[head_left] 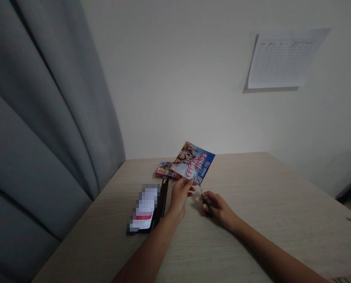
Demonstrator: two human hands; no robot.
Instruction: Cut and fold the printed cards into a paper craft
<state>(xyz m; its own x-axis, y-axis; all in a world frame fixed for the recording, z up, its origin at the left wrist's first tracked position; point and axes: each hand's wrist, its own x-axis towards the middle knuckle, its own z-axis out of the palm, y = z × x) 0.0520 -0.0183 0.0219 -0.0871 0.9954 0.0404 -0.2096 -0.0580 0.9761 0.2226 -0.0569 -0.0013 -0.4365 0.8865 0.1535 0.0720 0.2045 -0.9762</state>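
My left hand (181, 192) pinches the near edge of a colourful printed flyer (193, 160), which is raised and tilted above the table. Blue and red areas, white lettering and a small QR code show on its face. In my right hand (218, 207) is a pair of scissors (204, 199) with dark handles. The blades point up and away, touching or overlapping the flyer's lower edge near the QR code; whether they are cutting into the paper cannot be told. A stack of similar flyers (163, 169) lies behind, partly covered by the held one.
A phone (143, 210) with a lit, blurred screen lies left of my hands, beside a dark strip-like object (164, 192). The pale wooden table (266, 204) meets a white wall. Grey curtain (46, 98) hangs on the left. A printed sheet (281, 61) is on the wall.
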